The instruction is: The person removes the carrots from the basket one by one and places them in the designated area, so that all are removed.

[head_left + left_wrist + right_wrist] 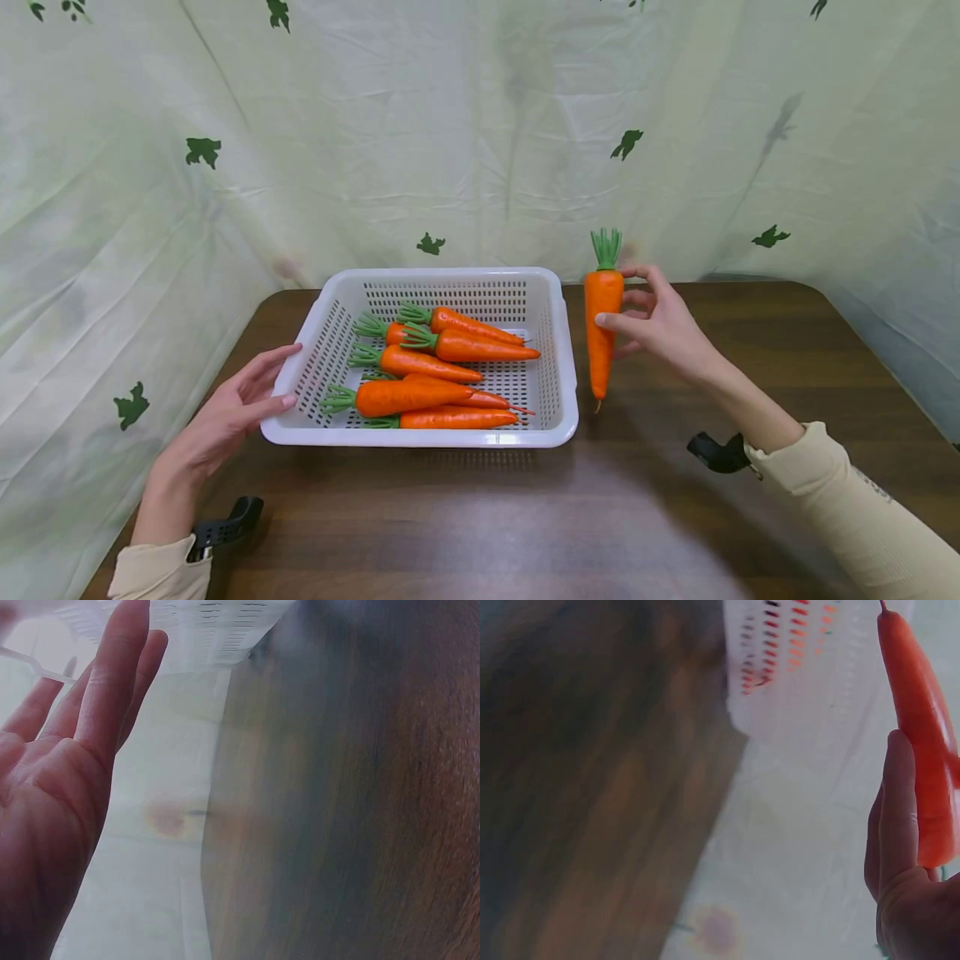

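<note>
My right hand [660,329] pinches an orange carrot [603,317] with green stem stubs, upright with its tip down, just right of the basket. In the right wrist view, the held carrot [919,712] lies against the fingers. A white perforated plastic basket [566,358] contains several carrots [401,398], stems mostly to the left. At the basket's left rim rests my left hand [232,404], thumb and fingertips touching the edge. Its fingers [112,682] look straight in the left wrist view, by the basket's side.
The basket sits on a dark brown wooden table [480,517]. Behind and left of it hangs a pale curtain [480,142] with green leaf prints. Dark wrist-worn straps [225,529] show at both sleeves.
</note>
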Action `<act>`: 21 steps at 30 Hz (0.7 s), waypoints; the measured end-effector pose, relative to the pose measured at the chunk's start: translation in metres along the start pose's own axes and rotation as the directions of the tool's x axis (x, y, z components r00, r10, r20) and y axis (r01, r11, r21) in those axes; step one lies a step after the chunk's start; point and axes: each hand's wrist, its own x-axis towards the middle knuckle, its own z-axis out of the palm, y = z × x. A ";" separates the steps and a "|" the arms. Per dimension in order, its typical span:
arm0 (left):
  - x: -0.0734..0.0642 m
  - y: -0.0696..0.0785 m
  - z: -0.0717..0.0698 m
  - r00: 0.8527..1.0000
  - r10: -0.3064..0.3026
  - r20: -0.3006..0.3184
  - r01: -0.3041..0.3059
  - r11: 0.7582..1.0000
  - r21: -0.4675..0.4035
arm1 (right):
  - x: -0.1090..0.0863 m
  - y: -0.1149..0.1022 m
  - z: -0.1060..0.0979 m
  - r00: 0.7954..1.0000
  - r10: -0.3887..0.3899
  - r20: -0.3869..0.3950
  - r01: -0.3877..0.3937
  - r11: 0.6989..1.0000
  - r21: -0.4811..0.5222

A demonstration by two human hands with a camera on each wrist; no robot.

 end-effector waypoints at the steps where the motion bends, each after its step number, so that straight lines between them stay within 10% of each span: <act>1: 0.000 0.000 0.000 1.000 0.001 -0.001 -0.001 1.000 0.001 | 0.000 0.004 -0.001 1.000 0.014 0.004 -0.014 1.000 -0.011; 21: 0.000 0.000 0.001 1.000 -0.006 -0.008 0.006 1.000 0.003 | 0.006 0.064 0.003 0.975 0.207 0.087 -0.190 0.966 -0.173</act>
